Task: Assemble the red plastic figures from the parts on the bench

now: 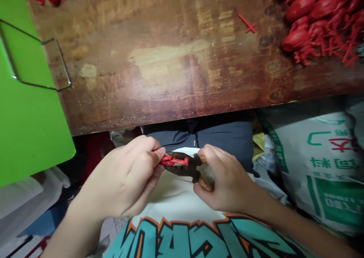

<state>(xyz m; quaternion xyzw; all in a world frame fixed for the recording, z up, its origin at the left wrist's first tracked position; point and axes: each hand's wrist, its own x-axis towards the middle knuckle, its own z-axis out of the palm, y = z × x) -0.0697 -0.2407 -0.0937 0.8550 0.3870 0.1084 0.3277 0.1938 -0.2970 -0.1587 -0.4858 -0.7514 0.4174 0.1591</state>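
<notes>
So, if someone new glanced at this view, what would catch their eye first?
The heap of moulded red plastic pieces at the top right of the worn wooden table stands out first, along with the bright green panel with a wire handle at the left. At the bottom centre, the left hand pinches a small red piece against the pliers held in the right hand.

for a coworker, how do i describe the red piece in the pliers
Below the edge of the wooden table, over a white shirt, the left hand pinches a small red plastic piece held in dark pliers by the right hand. Unlike the red heaps on the table, it is gripped.
</notes>
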